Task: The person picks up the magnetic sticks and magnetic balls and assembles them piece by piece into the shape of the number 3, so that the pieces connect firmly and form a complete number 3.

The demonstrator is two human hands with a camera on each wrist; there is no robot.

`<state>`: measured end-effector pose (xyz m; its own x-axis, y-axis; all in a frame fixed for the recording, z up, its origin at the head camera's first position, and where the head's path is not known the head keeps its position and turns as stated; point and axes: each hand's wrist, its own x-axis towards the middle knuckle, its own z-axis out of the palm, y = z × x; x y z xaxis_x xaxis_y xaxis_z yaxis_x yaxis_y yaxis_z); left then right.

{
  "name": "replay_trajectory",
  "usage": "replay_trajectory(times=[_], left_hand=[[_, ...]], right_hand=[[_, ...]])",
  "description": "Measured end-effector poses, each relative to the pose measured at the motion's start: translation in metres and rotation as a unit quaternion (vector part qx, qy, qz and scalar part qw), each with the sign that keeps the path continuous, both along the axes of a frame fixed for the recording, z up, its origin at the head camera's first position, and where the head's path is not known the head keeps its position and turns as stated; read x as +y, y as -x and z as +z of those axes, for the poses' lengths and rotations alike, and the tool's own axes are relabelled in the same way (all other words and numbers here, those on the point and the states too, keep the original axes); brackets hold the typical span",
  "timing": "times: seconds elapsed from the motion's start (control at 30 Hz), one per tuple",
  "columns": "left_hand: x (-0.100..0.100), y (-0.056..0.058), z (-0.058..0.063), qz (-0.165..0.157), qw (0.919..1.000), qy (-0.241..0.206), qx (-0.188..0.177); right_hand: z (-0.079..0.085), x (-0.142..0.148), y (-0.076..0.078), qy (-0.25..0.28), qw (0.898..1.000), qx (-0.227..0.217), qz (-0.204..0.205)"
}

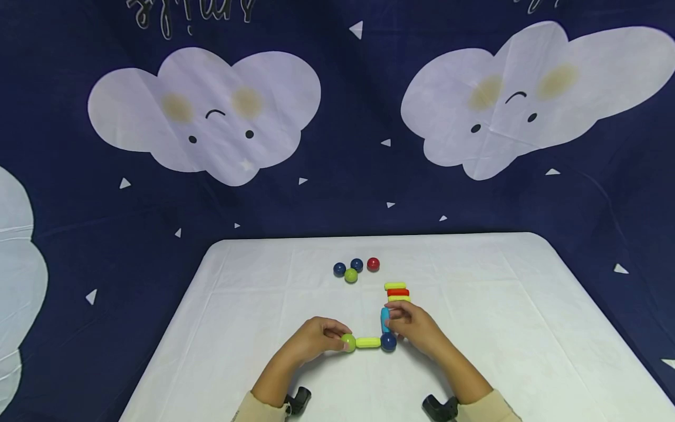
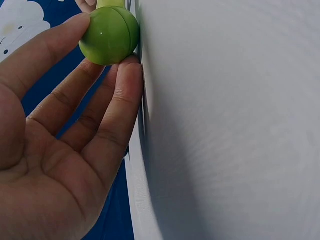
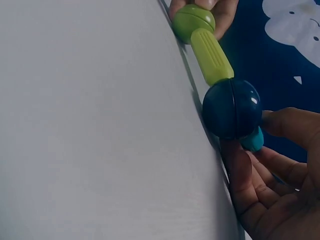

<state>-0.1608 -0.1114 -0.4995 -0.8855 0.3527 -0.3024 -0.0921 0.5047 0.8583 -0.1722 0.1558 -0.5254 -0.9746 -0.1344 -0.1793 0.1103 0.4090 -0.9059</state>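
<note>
A green ball, a yellow-green rod and a dark blue ball form a row on the white table. From the dark blue ball a light blue rod points away toward the far side. My left hand pinches the green ball between thumb and fingers, as the left wrist view also shows. On the right, my right hand holds the light blue rod close to the dark blue ball. In the right wrist view most of that rod is hidden behind the ball and fingers.
Beyond the right hand lie a yellow rod, a red rod and another yellow rod, side by side. Farther back are two dark blue balls, a green ball and a red ball. A navy cloud-print cloth hangs behind the table.
</note>
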Motion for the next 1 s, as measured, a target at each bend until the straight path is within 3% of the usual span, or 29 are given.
replay_trajectory(times=[0.6,1.0], left_hand=[[-0.005,0.000,0.004,-0.023,0.9996,-0.015,-0.007],[-0.009,-0.001,0.006,-0.040,0.9987,-0.029,-0.014]], right_hand=[[0.007,0.006,-0.021,-0.002,0.997,-0.033,0.076],[0.008,0.005,-0.029,-0.023,0.993,0.000,0.113]])
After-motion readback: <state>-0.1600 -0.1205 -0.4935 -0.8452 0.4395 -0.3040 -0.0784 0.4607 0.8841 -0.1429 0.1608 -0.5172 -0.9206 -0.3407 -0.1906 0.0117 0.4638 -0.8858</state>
